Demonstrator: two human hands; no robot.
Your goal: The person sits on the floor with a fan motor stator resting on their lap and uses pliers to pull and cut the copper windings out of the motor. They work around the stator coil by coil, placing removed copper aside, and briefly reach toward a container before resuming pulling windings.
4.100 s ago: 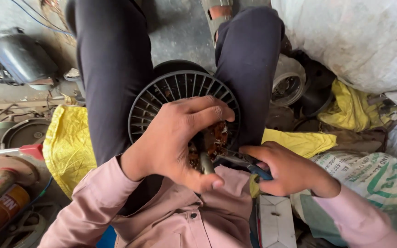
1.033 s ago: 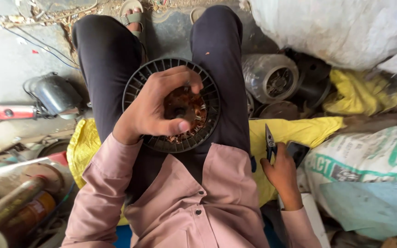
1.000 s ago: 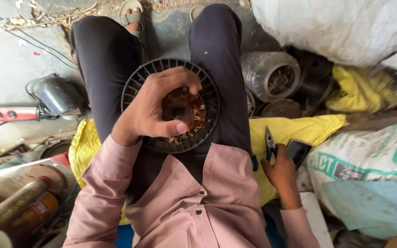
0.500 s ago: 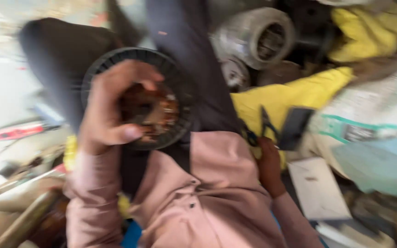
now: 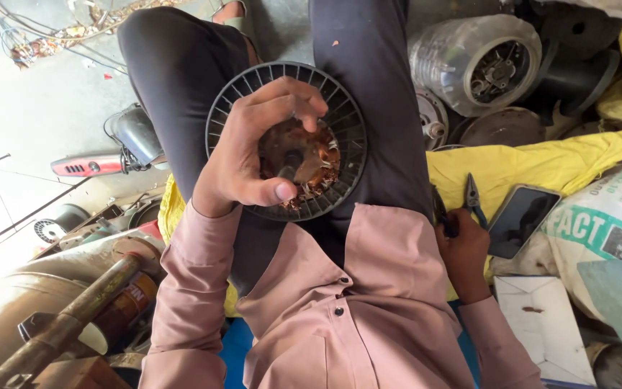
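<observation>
A round black finned motor housing (image 5: 340, 122) with copper windings (image 5: 314, 162) in its middle rests on my lap between my dark trouser legs. My left hand (image 5: 253, 151) lies over it, fingers curled into the winding cavity and thumb on the near rim. My right hand (image 5: 462, 248) is down at my right side, closed around the handles of blue-handled pliers (image 5: 469, 198) whose jaws point away from me over a yellow cloth (image 5: 541, 162).
A dark phone (image 5: 523, 216) lies on the yellow cloth beside the pliers. Grey motor casings (image 5: 480, 61) stand at the upper right, printed sacks (image 5: 606, 216) and a white box (image 5: 545, 324) at right. A red-handled tool (image 5: 88, 167), cans and metal pipes crowd the left.
My right hand has drawn the pliers away from the windings to my right side. The view has swung and steadied. My left hand stays on the housing.
</observation>
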